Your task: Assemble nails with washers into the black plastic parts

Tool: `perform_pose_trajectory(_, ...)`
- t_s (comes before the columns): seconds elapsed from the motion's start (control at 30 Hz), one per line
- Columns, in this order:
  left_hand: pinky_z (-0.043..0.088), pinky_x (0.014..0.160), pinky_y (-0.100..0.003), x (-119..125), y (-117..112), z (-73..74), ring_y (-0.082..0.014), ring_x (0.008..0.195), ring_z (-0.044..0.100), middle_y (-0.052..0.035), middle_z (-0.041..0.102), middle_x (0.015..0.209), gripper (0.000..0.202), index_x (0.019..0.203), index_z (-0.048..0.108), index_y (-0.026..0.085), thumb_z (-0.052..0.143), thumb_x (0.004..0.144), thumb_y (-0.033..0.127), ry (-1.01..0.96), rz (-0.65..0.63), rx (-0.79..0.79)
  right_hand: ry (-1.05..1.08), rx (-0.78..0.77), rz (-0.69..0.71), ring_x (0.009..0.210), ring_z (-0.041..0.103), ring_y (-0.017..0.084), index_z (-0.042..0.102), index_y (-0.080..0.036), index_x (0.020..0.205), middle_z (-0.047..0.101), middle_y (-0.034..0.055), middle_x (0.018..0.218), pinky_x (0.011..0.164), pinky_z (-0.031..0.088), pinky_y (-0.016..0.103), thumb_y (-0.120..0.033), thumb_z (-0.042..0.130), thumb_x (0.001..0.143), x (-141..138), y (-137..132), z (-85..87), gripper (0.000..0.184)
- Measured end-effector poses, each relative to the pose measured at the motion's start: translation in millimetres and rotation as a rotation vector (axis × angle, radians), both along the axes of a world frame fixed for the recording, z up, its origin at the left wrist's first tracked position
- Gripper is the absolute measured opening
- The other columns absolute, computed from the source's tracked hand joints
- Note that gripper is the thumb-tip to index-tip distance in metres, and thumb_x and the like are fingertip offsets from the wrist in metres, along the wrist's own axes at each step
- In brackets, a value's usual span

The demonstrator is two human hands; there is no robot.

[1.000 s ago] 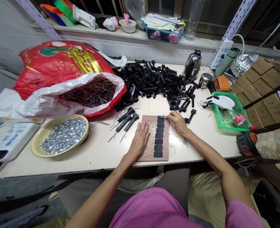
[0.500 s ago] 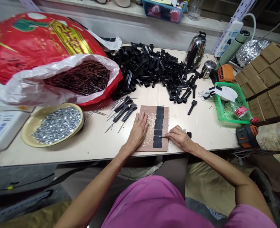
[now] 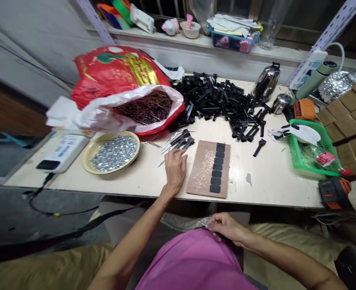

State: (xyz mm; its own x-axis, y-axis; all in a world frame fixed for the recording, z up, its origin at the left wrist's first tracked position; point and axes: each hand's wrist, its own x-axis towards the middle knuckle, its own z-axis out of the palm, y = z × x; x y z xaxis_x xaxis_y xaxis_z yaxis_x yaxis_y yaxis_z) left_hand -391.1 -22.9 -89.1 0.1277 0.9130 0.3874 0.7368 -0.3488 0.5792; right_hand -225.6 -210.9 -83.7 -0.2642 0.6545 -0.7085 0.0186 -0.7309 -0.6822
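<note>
My left hand (image 3: 176, 171) is on the table left of the board, fingers curved and slightly apart at the near end of a small bunch of black plastic parts (image 3: 182, 141) with thin metal rods. Whether the fingertips touch a part cannot be made out. Below the table edge, in front of the pink shirt, my right hand (image 3: 229, 229) pinches a thin silvery pointed tool (image 3: 202, 224). Between and beyond the hands lies a brown wooden board (image 3: 197, 169), with a column of black rounded stickers (image 3: 216, 174) along its right side.
A yellow bowl (image 3: 86, 160) of small shiny metal pieces stands left, before a red sack (image 3: 102, 76) of dark rods. Black parts (image 3: 214, 96) are heaped behind the board. At right are a green basket (image 3: 298, 161), a power tool (image 3: 334, 193) and cardboard boxes (image 3: 352, 117).
My left hand has left the board and moved to the bunch of black parts. My right hand has drawn back from the stickers to below the table edge. The camera view has shifted.
</note>
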Motion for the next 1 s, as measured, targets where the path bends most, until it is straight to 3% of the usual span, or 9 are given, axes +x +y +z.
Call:
perform_pose_trajectory(0.1,0.044,0.087,-0.046,-23.9,3.1,6.4,-0.0287,0.095,0.054,-0.0139,0.062,0.094,0.026,0.097,0.062,0.016,0.042,0.089,0.032,0.101,0.178,-0.042,0.197,-0.454,-0.277,0.051,0.055,0.008,0.060,-0.009,0.086,0.056,-0.0004,0.062,0.056,0.049,0.021,-0.032,0.063,0.084,-18.5,17.7,-33.4,0.023)
perform_pose_trajectory(0.23,0.045,0.076,-0.042,-31.1,5.5,8.1,-0.0297,0.088,0.052,-0.0128,0.062,0.088,0.019,0.087,0.063,0.017,0.051,0.084,0.031,0.254,0.156,-0.170,0.299,-0.540,-0.361,0.077,0.069,0.018,0.050,-0.005,0.114,0.065,0.0169,0.095,0.079,0.054,0.034,-0.050,0.055,0.088,-31.4,37.2,-34.9,0.052)
perform_pose_trajectory(0.33,0.045,0.076,-0.042,-24.6,7.8,11.3,-0.0298,0.089,0.053,-0.0138,0.062,0.088,0.017,0.081,0.064,0.017,0.048,0.084,0.023,0.281,0.133,-0.237,0.216,-0.145,-0.020,0.084,0.070,0.022,0.054,-0.006,0.116,0.066,0.0194,0.100,0.080,0.055,0.040,-0.056,0.050,0.088,-34.8,24.6,-2.7,0.057)
perform_pose_trajectory(0.43,0.045,0.077,-0.041,-23.6,5.7,21.4,-0.0273,0.087,0.054,-0.0120,0.061,0.084,0.019,0.077,0.062,0.018,0.045,0.085,0.020,0.151,0.084,-0.245,-0.048,0.595,0.250,0.095,0.068,0.023,0.065,-0.017,0.110,0.069,0.0128,0.101,0.087,0.055,0.042,-0.045,0.049,0.092,-29.1,29.2,36.2,0.036)
perform_pose_trajectory(0.53,0.046,0.076,-0.036,-32.8,-5.0,40.4,-0.0216,0.080,0.055,-0.0063,0.061,0.079,0.018,0.075,0.061,0.020,0.047,0.086,0.023,-0.087,-0.078,-0.273,-0.558,1.352,0.304,0.118,0.057,0.026,0.066,-0.024,0.114,0.068,0.0102,0.113,0.101,0.044,0.050,-0.023,0.048,0.093,-21.9,77.5,61.8,0.027)
perform_pose_trajectory(0.63,0.046,0.070,-0.030,-49.1,-17.7,61.2,-0.0166,0.072,0.055,-0.0030,0.061,0.077,0.018,0.074,0.062,0.019,0.049,0.085,0.026,-0.263,-0.288,-0.385,-0.953,1.902,0.414,0.109,0.060,0.024,0.063,-0.024,0.118,0.069,0.0086,0.113,0.100,0.043,0.051,-0.013,0.047,0.092,-26.0,137.8,71.0,0.032)
perform_pose_trajectory(0.77,0.047,0.070,-0.029,-83.1,-11.0,71.4,-0.0175,0.074,0.059,-0.0039,0.065,0.079,0.023,0.080,0.067,0.019,0.048,0.087,0.032,-0.285,-0.268,-0.388,-0.987,2.074,0.564,0.075,0.062,0.015,0.065,-0.017,0.109,0.072,0.0097,0.097,0.072,0.050,0.029,-0.009,0.041,0.093,-43.8,179.3,70.9,0.030)
perform_pose_trajectory(0.9,0.046,0.086,-0.042,-127.0,28.4,56.4,-0.0279,0.096,0.057,-0.0120,0.065,0.095,0.027,0.098,0.069,0.018,0.045,0.088,0.027,0.003,0.304,-0.146,-1.028,1.984,0.393,0.074,0.061,0.013,0.067,-0.017,0.095,0.069,0.0082,0.091,0.063,0.045,0.023,-0.009,0.045,0.092,-60.9,190.6,70.3,0.024)
perform_pose_trajectory(1.0,0.046,0.084,-0.048,-149.7,55.4,38.4,-0.0343,0.098,0.056,-0.0170,0.064,0.097,0.025,0.094,0.069,0.014,0.047,0.084,0.020,0.243,0.450,-0.203,-1.021,1.939,0.350,0.074,0.061,0.011,0.067,-0.020,0.092,0.067,0.0061,0.089,0.063,0.045,0.020,-0.010,0.046,0.091,-68.6,196.2,72.4,0.023)
